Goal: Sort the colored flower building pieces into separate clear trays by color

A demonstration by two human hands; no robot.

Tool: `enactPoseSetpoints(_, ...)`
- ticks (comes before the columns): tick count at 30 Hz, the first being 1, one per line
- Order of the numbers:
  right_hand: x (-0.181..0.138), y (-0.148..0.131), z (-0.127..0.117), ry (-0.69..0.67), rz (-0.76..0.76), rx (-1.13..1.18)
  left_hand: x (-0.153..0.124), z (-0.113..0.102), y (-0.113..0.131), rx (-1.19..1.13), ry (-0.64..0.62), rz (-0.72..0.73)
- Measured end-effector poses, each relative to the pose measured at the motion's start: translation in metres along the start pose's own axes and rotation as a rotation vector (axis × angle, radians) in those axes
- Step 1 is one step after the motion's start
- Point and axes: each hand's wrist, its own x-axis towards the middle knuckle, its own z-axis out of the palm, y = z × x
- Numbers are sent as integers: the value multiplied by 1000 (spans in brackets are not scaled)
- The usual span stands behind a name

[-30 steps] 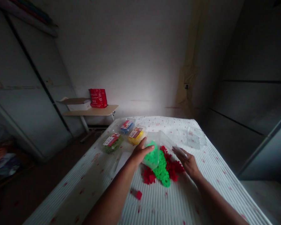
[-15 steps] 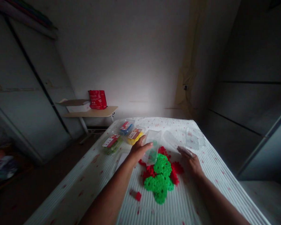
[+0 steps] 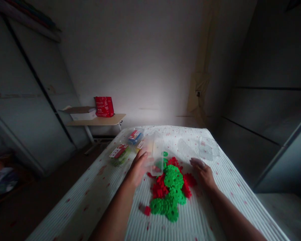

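My left hand (image 3: 137,167) grips a clear plastic container (image 3: 155,157), tipped mouth-down over a heap of pieces on the bed. Green flower-shaped discs (image 3: 172,187) lie on top of red pieces (image 3: 159,189), spreading toward me. One red piece (image 3: 147,210) lies apart at the near left. My right hand (image 3: 202,172) rests palm-down just right of the heap with fingers closed on a thin clear lid-like thing (image 3: 197,161). Beyond my left hand stand closed clear packs: one of green pieces (image 3: 118,154) and one of blue pieces (image 3: 135,136); a yellow one is mostly hidden behind the container.
The bed (image 3: 223,187) has a white ribbed cover with red specks. An empty clear tub (image 3: 208,148) and another clear piece (image 3: 183,147) sit at its far right. A low table (image 3: 96,120) with a red bag (image 3: 104,105) and a white box stands by the wall.
The green discs have poured out of the container onto the red pieces and slid toward me. My left hand has lifted and turned the emptied container. My right hand has stayed put.
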Motion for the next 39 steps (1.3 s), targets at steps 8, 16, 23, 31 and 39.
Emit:
enactPoseSetpoints(8,-4,-3,0,-36,-48,-96,-28,-51,11,-329,-18,18)
enactPoseSetpoints(16,0,-39,-2,114,-189,-507,-41,-102,17,-480,-36,204)
enactPoseSetpoints(23,12,-81,1,135,-69,-185,-46,-102,21,-545,27,230)
enactPoseSetpoints(31,12,-132,41,150,47,287,-47,-106,17,-553,63,265)
enactPoseSetpoints(39,-30,-135,105,-244,375,481,-42,-117,11,-625,-23,306)
